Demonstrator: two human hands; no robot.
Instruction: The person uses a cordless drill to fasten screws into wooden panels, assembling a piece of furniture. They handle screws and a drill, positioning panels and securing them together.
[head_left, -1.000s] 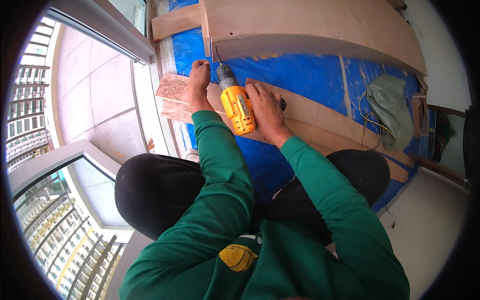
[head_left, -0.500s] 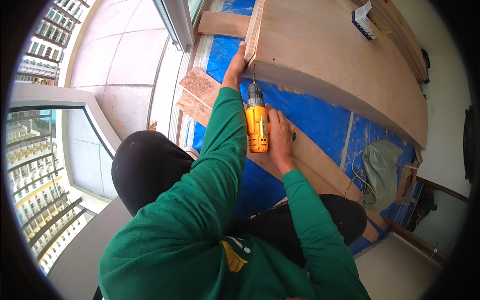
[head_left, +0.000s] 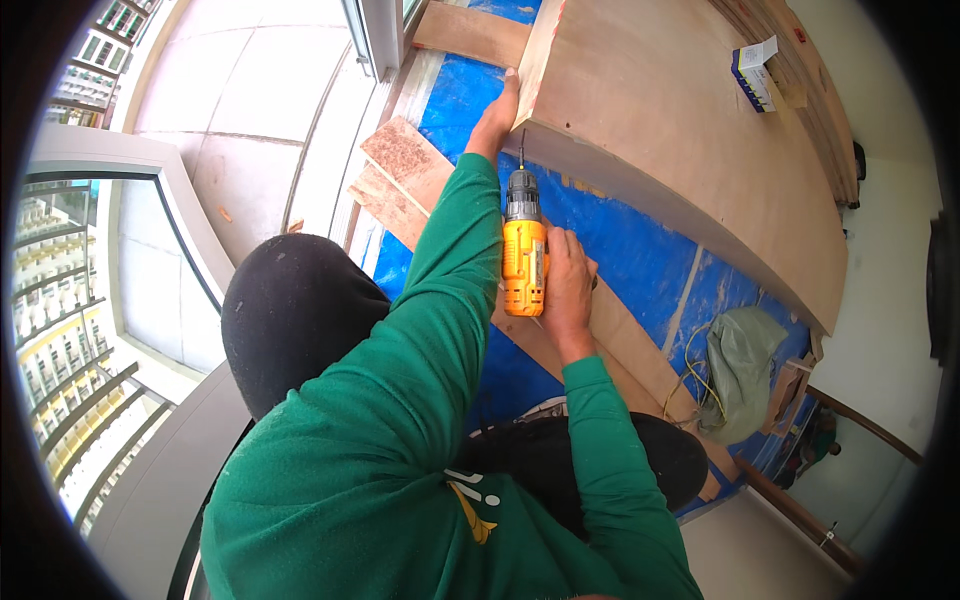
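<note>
My right hand [head_left: 570, 295] is wrapped round the grip of a yellow and black cordless drill [head_left: 524, 262]. The drill points away from me, and its thin bit [head_left: 522, 150] meets the near face of a large plywood box [head_left: 640, 110] close to its left corner. Whether the bit has entered the wood, I cannot tell. Beside that corner, my left hand [head_left: 493, 122] lies stretched against the box's left side; some of its fingers are hidden.
Blue sheeting [head_left: 625, 255] covers the floor, with loose wooden boards [head_left: 408, 165] on it. A small white and blue carton [head_left: 754, 75] sits on the box. To the right lies a grey-green bag [head_left: 742, 365] near a yellowish cord. An open window frame [head_left: 190, 215] stands left.
The whole view has shifted a little, so the box and drill appear further right. Both hands and the drill keep about the same place at the box corner.
</note>
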